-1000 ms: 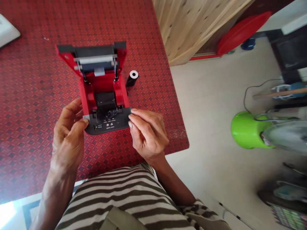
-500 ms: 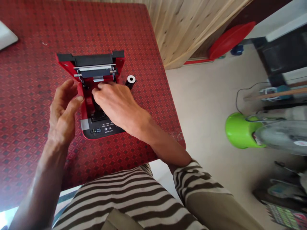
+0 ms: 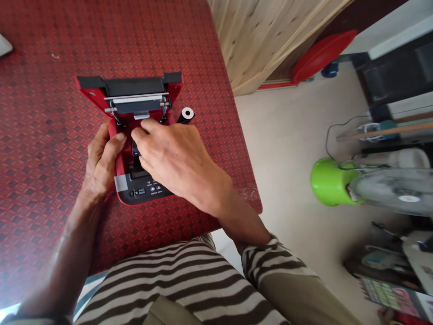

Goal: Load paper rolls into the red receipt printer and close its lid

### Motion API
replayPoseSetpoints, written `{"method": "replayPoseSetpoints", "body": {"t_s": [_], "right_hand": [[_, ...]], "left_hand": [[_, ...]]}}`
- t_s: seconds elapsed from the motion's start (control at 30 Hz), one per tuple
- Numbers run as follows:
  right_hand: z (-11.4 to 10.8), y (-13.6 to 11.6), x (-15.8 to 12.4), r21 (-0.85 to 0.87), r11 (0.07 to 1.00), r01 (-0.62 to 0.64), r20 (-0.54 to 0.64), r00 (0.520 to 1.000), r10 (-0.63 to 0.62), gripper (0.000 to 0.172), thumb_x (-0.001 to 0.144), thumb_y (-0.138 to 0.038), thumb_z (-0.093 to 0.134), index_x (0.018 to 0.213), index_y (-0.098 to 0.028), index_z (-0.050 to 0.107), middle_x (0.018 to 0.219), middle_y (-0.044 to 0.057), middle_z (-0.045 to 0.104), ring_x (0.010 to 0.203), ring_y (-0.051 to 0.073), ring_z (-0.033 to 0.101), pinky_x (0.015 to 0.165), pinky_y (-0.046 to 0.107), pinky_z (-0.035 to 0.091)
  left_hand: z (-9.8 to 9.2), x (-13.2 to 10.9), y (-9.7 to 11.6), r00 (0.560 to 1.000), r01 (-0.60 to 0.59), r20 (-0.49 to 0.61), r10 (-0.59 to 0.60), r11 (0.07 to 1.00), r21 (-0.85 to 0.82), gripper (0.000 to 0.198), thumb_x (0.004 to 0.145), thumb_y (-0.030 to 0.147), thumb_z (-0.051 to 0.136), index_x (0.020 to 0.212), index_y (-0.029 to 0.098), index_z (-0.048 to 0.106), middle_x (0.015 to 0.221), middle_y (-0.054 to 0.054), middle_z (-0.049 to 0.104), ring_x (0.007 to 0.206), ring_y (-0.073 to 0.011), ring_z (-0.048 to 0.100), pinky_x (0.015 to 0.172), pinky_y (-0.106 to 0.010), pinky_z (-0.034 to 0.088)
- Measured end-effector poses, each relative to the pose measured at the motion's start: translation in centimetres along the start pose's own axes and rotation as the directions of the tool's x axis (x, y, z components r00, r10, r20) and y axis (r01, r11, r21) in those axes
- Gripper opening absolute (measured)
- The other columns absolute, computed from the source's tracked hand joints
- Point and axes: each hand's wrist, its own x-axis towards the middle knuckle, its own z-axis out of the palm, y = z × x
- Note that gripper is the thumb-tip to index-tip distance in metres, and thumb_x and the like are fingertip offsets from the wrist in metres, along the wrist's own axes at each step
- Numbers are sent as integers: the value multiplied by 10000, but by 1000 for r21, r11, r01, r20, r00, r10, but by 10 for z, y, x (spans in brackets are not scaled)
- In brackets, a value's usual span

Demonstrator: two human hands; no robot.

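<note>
A red and black label printer [image 3: 135,83] stands on the table with its lid raised. My left hand [image 3: 101,164] grips the left side wall of the printer, thumb over the rim and fingers along the outside. My right hand [image 3: 181,160] reaches into the open body from the right, fingers bent and pressed together. A small dark shape shows by its fingertips, but the hand hides whatever they hold. Under the lid, a metal bar and a dark roller are visible. Beside the printer on the right, a small black roll [image 3: 186,116] with a white core end rests on the table.
The red patterned table [image 3: 50,135] has its right edge near the printer. A white object [image 3: 4,46] lies at the far left. Wooden boards [image 3: 250,40] border the far side. On the floor at right are a green bucket-like container [image 3: 326,180] and a fan [image 3: 392,189].
My left hand has moved right and closed on the printer's side wall. My right hand remains inside the printer, shifted slightly. The view has moved a little.
</note>
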Motion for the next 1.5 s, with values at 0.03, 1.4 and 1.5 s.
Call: {"method": "replayPoseSetpoints", "body": {"t_s": [0.03,1.4,1.5], "right_hand": [[-4,2,-8,-7,1000,4,-45,999,-4,280,1031,-156,427,1143,-173,683,1086,60,716,829,213,737,617,355,513],[72,128,-53,679,711,-181,-249,855,455,431,851,-199,721,1275,-224,650,1328,69,711,1103,199,707,943,378,590],[87,135,-15,618,773,-146,-213,915,343,519,835,-183,738,1334,-247,610,1395,49,678,1243,202,649,1047,405,545]], "left_hand": [[1,0,1,1000,7,-3,-7,1000,0,204,869,363,604,785,192,532,692,21,424,637,-114,351,565,-269,303],[-10,0,5,991,-65,-100,87,976,209,215,842,277,560,666,188,476,575,44,353,569,-101,285,558,-322,242],[-11,0,4,992,-75,-86,93,979,192,201,840,290,561,682,185,493,580,46,374,568,-98,293,552,-314,249]]}}
